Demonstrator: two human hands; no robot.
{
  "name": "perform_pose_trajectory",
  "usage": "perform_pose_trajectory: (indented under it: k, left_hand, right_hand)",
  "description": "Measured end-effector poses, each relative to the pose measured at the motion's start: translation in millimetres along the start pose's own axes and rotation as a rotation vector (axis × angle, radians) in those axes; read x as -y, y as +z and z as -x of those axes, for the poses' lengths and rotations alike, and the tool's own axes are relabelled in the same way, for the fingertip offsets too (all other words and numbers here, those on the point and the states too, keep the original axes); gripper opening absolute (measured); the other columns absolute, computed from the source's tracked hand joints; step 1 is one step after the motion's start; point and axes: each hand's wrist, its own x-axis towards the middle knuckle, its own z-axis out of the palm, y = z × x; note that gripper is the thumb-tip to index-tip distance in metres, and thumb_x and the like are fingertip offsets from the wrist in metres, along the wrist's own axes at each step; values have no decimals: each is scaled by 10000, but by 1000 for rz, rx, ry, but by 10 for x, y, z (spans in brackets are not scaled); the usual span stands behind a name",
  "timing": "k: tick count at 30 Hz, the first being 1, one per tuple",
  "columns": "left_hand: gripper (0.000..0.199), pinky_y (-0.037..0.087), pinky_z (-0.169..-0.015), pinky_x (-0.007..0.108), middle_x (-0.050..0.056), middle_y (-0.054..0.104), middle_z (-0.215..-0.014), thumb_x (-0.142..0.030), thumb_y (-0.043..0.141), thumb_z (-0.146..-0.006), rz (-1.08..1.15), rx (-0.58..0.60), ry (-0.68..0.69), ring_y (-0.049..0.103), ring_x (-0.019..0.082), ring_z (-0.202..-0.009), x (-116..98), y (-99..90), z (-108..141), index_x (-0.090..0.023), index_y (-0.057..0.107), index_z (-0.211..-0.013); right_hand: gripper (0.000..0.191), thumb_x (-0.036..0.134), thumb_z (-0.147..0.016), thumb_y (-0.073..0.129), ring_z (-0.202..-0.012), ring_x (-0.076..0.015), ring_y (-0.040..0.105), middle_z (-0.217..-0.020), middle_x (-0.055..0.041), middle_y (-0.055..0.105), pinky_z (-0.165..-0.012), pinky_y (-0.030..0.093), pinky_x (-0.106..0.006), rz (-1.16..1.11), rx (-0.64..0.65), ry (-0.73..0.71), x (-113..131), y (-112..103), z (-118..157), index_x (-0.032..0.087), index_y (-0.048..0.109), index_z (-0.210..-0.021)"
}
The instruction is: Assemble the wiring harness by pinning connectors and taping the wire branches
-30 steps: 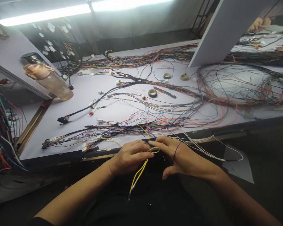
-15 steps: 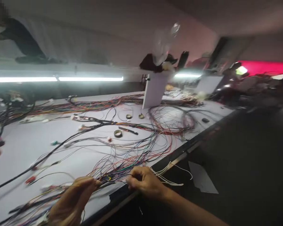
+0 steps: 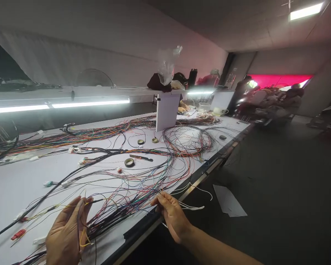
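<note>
My left hand (image 3: 67, 230) is closed on thin wires, a dark one and yellow ones, above the near edge of the white table (image 3: 110, 250). Beside it lies a bundle of dark and coloured wires (image 3: 113, 219). My right hand (image 3: 171, 211) is at the table's front edge, thumb and fingers pinched together at the right end of that bundle; what is between the fingertips is too small to make out. White wires (image 3: 193, 208) hang over the edge just past it. A red connector (image 3: 18, 234) lies at the lower left.
Tape rolls (image 3: 129, 162) and a dark cutter (image 3: 141, 158) lie mid-table. A wire coil (image 3: 187, 141) and an upright white panel (image 3: 167, 112) stand behind. A long harness (image 3: 99, 132) runs along the back. Another person's hand (image 3: 183, 108) shows beyond the panel.
The view has shifted and become sharper. My left hand has risen off the bundle and now holds thin wires up. My right hand remains near the table edge, its fingers pointing more upward.
</note>
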Motion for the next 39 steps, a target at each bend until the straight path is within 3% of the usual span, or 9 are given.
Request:
perform_pose_trajectory:
  k: [4,9,14,19,27,29,32,35,39]
  left_hand:
    - [151,517,-932,164,11,703,-831,-53,647,-790,16,38,18,700,75,-778,157,-131,-214,-170,692,-875]
    - [146,489,-965,157,16,705,-868,-68,650,-807,-33,24,24,695,66,-821,153,-115,-180,-171,699,-898]
    - [136,475,-1003,177,1,707,-855,-104,698,-784,-35,71,63,692,65,-819,153,-119,-166,-167,702,-904]
    - [90,476,-1011,192,3,705,-825,-100,666,-808,-19,16,33,694,72,-819,137,-117,-210,-173,687,-858]
    - [97,496,-995,233,4,685,-781,-71,663,-782,1,47,88,689,74,-745,197,-101,-291,-146,654,-844]
    - [113,500,-987,268,-9,659,-737,-45,661,-752,23,48,144,674,71,-694,220,-90,-280,-133,630,-817]
    - [149,499,-981,314,-16,642,-755,-82,697,-722,11,36,178,665,72,-696,269,-89,-291,-132,614,-835]
    - [175,490,-978,326,1,650,-814,-124,701,-726,1,42,190,668,78,-747,328,-114,-342,-130,615,-878]
    - [203,484,-962,320,-13,646,-811,-150,720,-715,2,38,186,662,71,-744,347,-133,-369,-145,605,-882]
  right_hand:
    - [355,526,-763,710,-757,-118,588,-608,41,582,-766,408,-238,-69,96,84,37,-36,-23,187,605,-757]
    - [400,432,-630,846,-452,-135,548,-459,8,578,-545,367,-254,75,244,239,78,-90,-113,95,666,-750]
    - [449,555,-689,769,-637,-108,606,-554,75,535,-587,376,-202,-118,-33,64,111,-125,-258,186,628,-903]
    - [454,537,-618,811,-729,-130,606,-683,50,558,-610,414,-230,-307,-227,-6,55,-196,-256,223,593,-862]
    - [394,552,-674,779,-589,-95,538,-515,94,427,-760,488,-294,-295,-57,-66,375,-300,-228,212,585,-727]
    - [321,472,-705,792,-446,-80,447,-424,121,339,-704,502,-312,-229,32,10,409,-353,-211,198,638,-771]
    - [242,264,-674,844,-383,-86,436,-406,112,404,-596,497,-314,-152,135,121,397,-479,-204,160,686,-824]
    - [231,309,-695,829,-601,-91,602,-561,89,554,-697,516,-252,-201,82,31,376,-627,-246,237,691,-865]
    - [166,399,-750,773,-725,-53,612,-691,108,587,-828,518,-222,-278,-51,-128,401,-779,-207,313,670,-848]
